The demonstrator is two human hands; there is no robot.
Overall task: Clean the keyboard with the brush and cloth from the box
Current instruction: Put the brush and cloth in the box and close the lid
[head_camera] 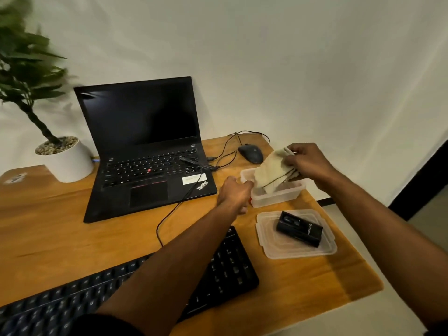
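Note:
A clear plastic box (pixel 278 196) stands open on the wooden desk, right of the laptop. My right hand (pixel 306 161) grips a pale folded cloth (pixel 271 172) and holds it just above the box. My left hand (pixel 234 192) holds the box's left wall. The black keyboard (pixel 225 270) lies at the near edge of the desk, partly hidden under my left forearm. No brush can be made out; the inside of the box is hidden by the cloth.
The box's lid (pixel 297 235) lies in front of it, with a small black case (pixel 300 229) on top. An open black laptop (pixel 148 151) stands mid-desk, with a mouse (pixel 251 153) and cables behind the box. A potted plant (pixel 63 158) stands at the left.

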